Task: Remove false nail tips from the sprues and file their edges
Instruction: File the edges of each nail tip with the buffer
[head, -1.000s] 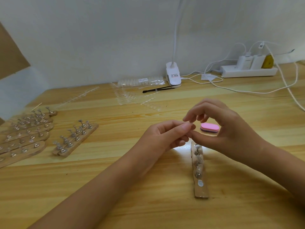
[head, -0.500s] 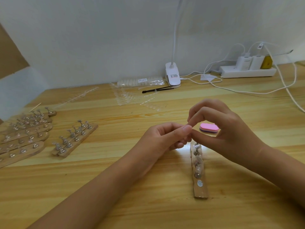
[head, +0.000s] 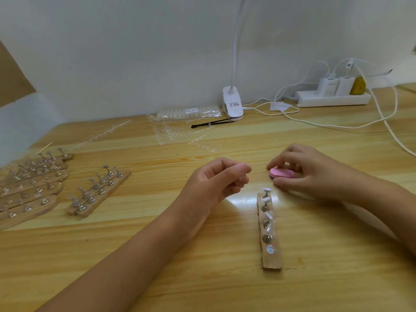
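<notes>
1. Wood holder strip (head: pixel 270 258) is nearest. There is one, lying end-on, with about five metal pegs and one bare round disc at its near end.
2. Left hand (head: pixel 216 183) hovers just left of the strip. Its fingers are curled and the thumb is pressed to the index in a pinch. The pale sliver there is probably the nail tip (head: pixel 245 169), but it is too small to be sure.
3. Right hand (head: pixel 315 174) is down on the table (head: pixel 202 278) just beyond the strip. Fingers and thumb close round the one pink file (head: pixel 282 173), which is not yet lifted.
4. Change: a second ago both hands met fingertip to fingertip above the strip. Now they are apart and the right has dropped to the file. I judge the handling of the tip is done and edge filing comes next.
5. Mid left is a pair of peg strips (head: pixel 99 192), side by side. Far left is a fanned stack of strips (head: pixel 29 188), at least four, exact count unclear.
6. At the back lie clear sprues (head: pixel 171 134), several and too faint to count. Also there: one bag of tips (head: pixel 189 113), one black tool (head: pixel 211 123), one lamp clip (head: pixel 233 104) and one power strip (head: pixel 333 99) with three plugs.
</notes>
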Available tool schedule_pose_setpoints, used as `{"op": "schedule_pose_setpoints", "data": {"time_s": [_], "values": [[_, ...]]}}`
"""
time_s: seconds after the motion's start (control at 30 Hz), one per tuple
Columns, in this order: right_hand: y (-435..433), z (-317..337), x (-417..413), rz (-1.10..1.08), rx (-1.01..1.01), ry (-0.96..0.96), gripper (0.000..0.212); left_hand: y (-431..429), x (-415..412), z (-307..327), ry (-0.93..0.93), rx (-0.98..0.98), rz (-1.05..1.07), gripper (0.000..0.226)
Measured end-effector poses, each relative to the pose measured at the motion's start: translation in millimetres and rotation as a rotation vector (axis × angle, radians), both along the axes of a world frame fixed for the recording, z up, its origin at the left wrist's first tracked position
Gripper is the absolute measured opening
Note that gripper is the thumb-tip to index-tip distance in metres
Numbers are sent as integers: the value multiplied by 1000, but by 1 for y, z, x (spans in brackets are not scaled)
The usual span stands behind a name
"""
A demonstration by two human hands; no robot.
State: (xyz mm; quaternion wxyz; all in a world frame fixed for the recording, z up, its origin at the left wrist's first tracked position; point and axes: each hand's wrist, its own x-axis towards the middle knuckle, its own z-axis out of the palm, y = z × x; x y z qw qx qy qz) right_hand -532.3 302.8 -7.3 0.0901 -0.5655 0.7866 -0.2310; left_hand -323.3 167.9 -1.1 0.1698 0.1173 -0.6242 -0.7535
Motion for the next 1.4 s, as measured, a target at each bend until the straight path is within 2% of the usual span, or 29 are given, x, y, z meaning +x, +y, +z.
{"op": "schedule_pose_setpoints", "data": {"time_s": [0.07, 0.1, 0.17, 0.23, 0.3, 0.5, 0.6, 0.7, 0.83, 0.87, 1.03, 1.07, 1.2, 1.33, 1.4], "values": [[0, 2, 4, -4, -63, -11, 13, 1, 0, 0, -7, -31, 28, 18], [0, 5, 7, -22, -129, -88, 13, 1, 1, 0, -12, -55, 45, 17], [1, 17, 14, -16, -270, -408, 22, 1, 1, -1, -17, -113, 78, 12], [3, 26, 21, 84, -354, -733, 28, 2, 1, -2, -19, -177, 105, 12], [4, 30, 28, 197, -340, -829, 28, 2, 2, -3, -15, -218, 121, 17], [5, 30, 44, 339, -266, -829, 20, 5, 1, -2, 0, -242, 114, 24], [3, 29, 50, 313, -392, -860, 19, 5, 1, -2, 8, -231, 117, 22], [3, 32, 49, 218, -528, -919, 28, 4, 1, -2, 11, -211, 125, 21], [7, 36, 50, 331, -297, -844, 26, 3, 0, -5, 2, -208, 133, 17], [7, 34, 52, 346, -293, -844, 24, 4, 0, -5, 2, -218, 124, 18], [3, 32, 52, 201, -580, -930, 24, 2, 0, -3, 4, -190, 119, 14], [4, 34, 49, 197, -568, -920, 24, 2, 0, -4, 5, -179, 119, 14], [8, 37, 50, 345, -309, -813, 17, 3, -1, -4, 11, -193, 100, 12], [3, 34, 56, 225, -552, -874, 30, 4, 1, -1, 29, -244, 104, 17], [5, 38, 51, 187, -566, -859, 32, 4, 1, -1, 24, -252, 111, 18]]}}
